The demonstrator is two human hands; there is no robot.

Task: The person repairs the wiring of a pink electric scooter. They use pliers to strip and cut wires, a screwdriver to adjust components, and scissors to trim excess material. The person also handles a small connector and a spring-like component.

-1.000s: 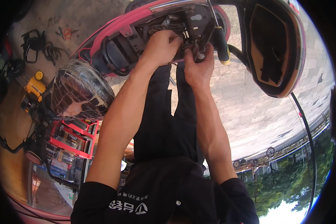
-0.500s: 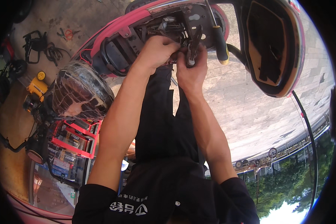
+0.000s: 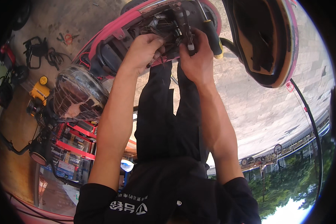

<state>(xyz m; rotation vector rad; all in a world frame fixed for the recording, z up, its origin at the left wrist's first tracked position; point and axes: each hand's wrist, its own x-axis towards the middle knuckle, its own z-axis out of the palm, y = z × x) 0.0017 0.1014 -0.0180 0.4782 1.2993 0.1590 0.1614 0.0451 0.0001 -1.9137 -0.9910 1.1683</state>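
Note:
An open pink-rimmed scooter body (image 3: 120, 31) holds tangled dark wires (image 3: 156, 26) and metal fittings. My left hand (image 3: 142, 52) is closed at its near edge, fingertips curled around something dark among the wires that I cannot make out. Right of it, my right hand (image 3: 198, 59) grips a long, dark metal part with a silvery end (image 3: 191, 46), held upright across the opening. A screwdriver with a black-and-yellow handle (image 3: 214, 39) lies just right of that hand.
An upturned black seat (image 3: 263, 41) is at upper right. A torn, wrapped seat (image 3: 78, 93) sits left, near a yellow machine (image 3: 41, 91), red shelves (image 3: 74, 147), pliers (image 3: 68, 38) and black loose parts on the floor (image 3: 44, 20). Pavement (image 3: 257, 119) stretches right.
My left hand has moved left. My right hand has risen with the metal part, whose upper end now reaches farther up across the opening. The scooter and seat appear shifted slightly leftward.

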